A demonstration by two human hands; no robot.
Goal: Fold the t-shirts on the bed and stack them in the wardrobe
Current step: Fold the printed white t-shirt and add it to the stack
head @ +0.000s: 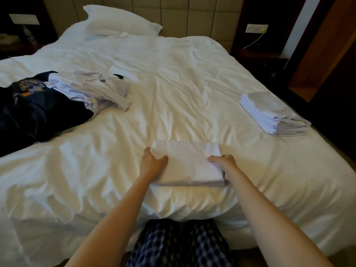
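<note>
A white t-shirt, folded into a flat rectangle, lies on the bed near its foot edge. My left hand grips the shirt's left side, thumb on top. My right hand clasps its right edge, fingers curled under the layers. A stack of folded white t-shirts sits near the bed's right edge. To the far left lies a heap of unfolded clothes: a crumpled white t-shirt resting on a dark navy printed t-shirt.
A white pillow lies by the padded headboard. Dark nightstands flank the bed, the right one under a wall socket with a yellow cable. An open wooden wardrobe stands at the far right. My checked trousers touch the bed's foot.
</note>
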